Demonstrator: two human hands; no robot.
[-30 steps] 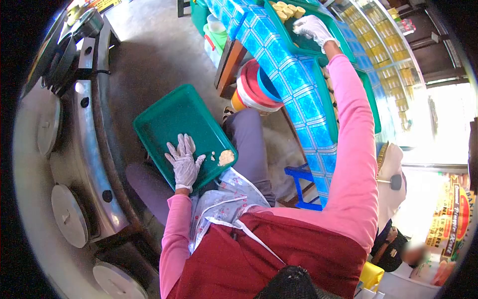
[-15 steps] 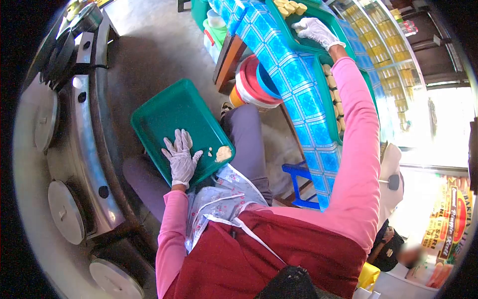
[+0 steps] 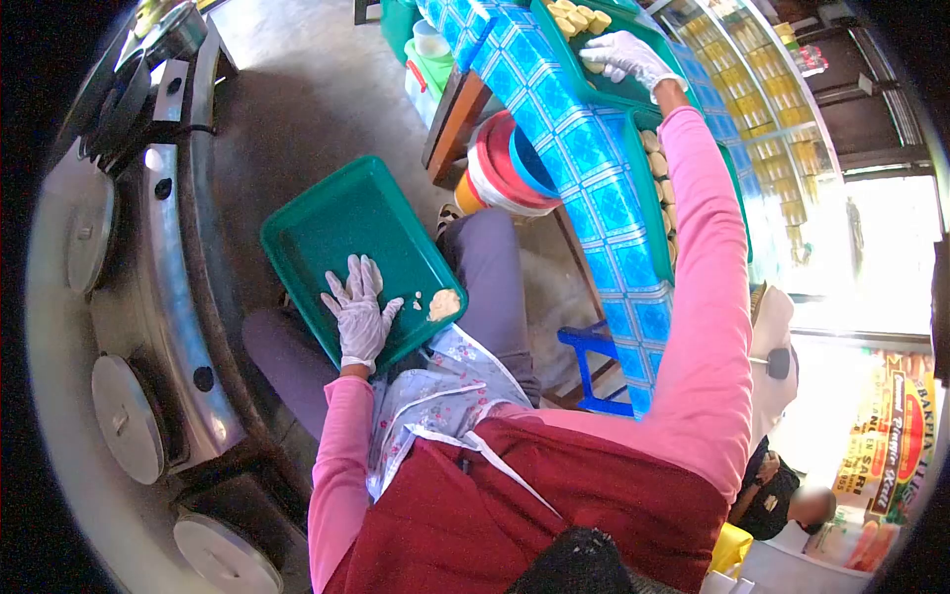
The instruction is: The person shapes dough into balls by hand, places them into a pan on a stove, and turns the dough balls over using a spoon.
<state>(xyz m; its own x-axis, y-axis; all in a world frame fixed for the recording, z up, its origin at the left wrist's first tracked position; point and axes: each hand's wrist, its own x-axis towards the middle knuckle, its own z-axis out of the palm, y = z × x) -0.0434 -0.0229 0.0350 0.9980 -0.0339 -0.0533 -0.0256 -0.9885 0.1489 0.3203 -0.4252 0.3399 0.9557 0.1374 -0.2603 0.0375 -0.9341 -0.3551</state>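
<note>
My gloved left hand (image 3: 362, 315) lies flat with spread fingers on the floor of a green tray (image 3: 297, 213) held at my lap. Near this tray's right corner sit a flattened lump of dough (image 3: 444, 304) and a few small crumbs. My gloved right hand (image 3: 625, 59) reaches far out over another green tray (image 3: 653, 91) on the table. Its fingers and thumb close on a pale dough piece (image 3: 594, 66), partly hidden by the glove. Several yellowish dough pieces (image 3: 574, 17) lie just beyond that hand.
A table with a blue checked cloth (image 3: 539, 94) runs along my right, bearing another tray of dough pieces (image 3: 661, 163). Stacked tubs (image 3: 495, 163) and a blue stool (image 3: 594, 371) stand beside it. Metal stoves with round lids (image 3: 129, 421) line my left. A person (image 3: 767, 495) is at lower right.
My right hand has shifted slightly and its fingers have turned, showing more of the dough piece under them. My left hand stays flat on the tray.
</note>
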